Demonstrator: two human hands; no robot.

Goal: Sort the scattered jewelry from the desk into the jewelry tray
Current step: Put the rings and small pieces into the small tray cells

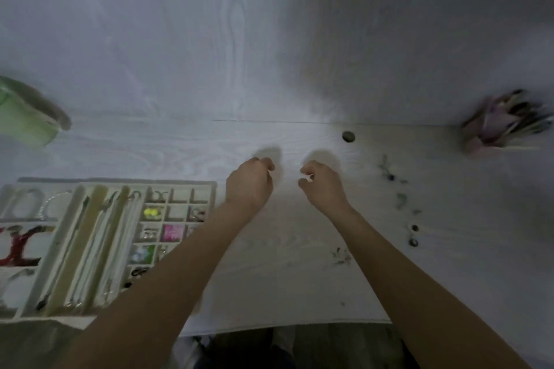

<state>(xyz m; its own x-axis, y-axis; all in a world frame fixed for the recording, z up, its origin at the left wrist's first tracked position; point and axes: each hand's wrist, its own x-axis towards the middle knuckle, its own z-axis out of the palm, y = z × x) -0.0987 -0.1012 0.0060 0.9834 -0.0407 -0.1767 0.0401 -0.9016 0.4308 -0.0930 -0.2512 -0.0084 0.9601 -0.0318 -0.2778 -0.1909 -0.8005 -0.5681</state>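
From the head camera, the left hand [250, 181] and right hand [322, 183] hover mid-surface, fingers curled together; whether they pinch anything is too blurred to tell. The cream compartmented jewelry tray [180, 183] lies near left; small scattered jewelry pieces [401, 199] lie right on the pale wood-grain surface [269, 263]. Anything fine between them could slip or snag.

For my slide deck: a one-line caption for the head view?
Both hands raised mid-desk, tray left, loose jewelry right.
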